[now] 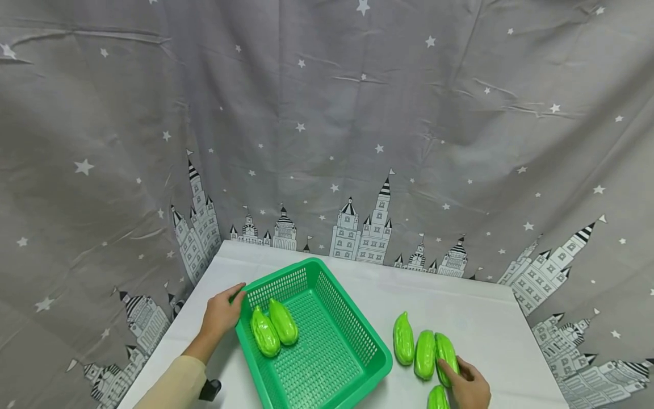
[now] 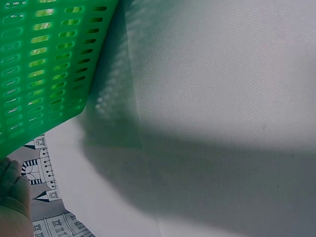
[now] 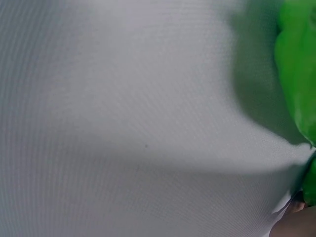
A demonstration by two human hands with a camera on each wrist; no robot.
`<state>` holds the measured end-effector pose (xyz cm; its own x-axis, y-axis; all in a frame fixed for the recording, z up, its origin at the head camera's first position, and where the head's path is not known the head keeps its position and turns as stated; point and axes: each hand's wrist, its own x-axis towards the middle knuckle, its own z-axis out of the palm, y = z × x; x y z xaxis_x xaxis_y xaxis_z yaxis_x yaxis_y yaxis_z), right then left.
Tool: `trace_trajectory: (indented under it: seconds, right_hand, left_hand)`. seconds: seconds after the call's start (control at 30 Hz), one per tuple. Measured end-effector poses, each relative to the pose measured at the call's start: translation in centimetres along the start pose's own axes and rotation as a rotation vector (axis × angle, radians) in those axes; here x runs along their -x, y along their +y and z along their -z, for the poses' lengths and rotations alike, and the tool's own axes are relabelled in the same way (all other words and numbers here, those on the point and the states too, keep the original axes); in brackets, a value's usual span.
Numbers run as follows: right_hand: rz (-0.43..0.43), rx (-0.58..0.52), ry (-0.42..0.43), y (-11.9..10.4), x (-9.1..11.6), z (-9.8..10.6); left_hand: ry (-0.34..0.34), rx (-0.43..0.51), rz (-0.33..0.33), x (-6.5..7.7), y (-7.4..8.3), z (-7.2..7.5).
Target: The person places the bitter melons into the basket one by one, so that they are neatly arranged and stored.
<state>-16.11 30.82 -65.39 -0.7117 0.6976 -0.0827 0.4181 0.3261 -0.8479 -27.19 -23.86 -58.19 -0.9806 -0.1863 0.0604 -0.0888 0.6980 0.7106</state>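
Note:
At the left corner of a green plastic basket (image 1: 327, 318), my left hand (image 1: 225, 309) holds the rim. The left wrist view shows its fingers (image 2: 15, 185) beside the basket's slotted wall (image 2: 44, 64). Two light-green ridged gourds, one outer (image 1: 265, 332) and one inner (image 1: 283, 322), lie side by side inside the basket. On the right, my right hand (image 1: 470, 385) grips the lower end of another gourd (image 1: 447, 351) between thumb and fingers. Touching it on the left is a second gourd (image 1: 425, 355). The right wrist view catches only part of a gourd (image 3: 298, 69).
Farther left on the white table (image 1: 475, 307) lies a loose gourd (image 1: 403, 339). Another gourd (image 1: 437, 397) is cut off by the bottom edge. A dark object (image 1: 210, 390) sits by the left sleeve. Behind the table hangs a grey curtain (image 1: 327, 113) with stars and castles.

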Motion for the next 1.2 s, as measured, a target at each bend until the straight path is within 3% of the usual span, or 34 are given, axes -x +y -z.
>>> trace_trajectory:
  seconds: [0.63, 1.2]
  right_hand:
    - [-0.002, -0.018, 0.037, -2.6, -1.3, 2.1]
    - [0.042, -0.053, -0.018, -5.8, -2.9, 4.2]
  left_hand:
    - [0.003, 0.0, -0.007, 0.0, 0.0, 0.0]
    - [-0.003, 0.007, -0.006, -0.1, -0.1, 0.0]
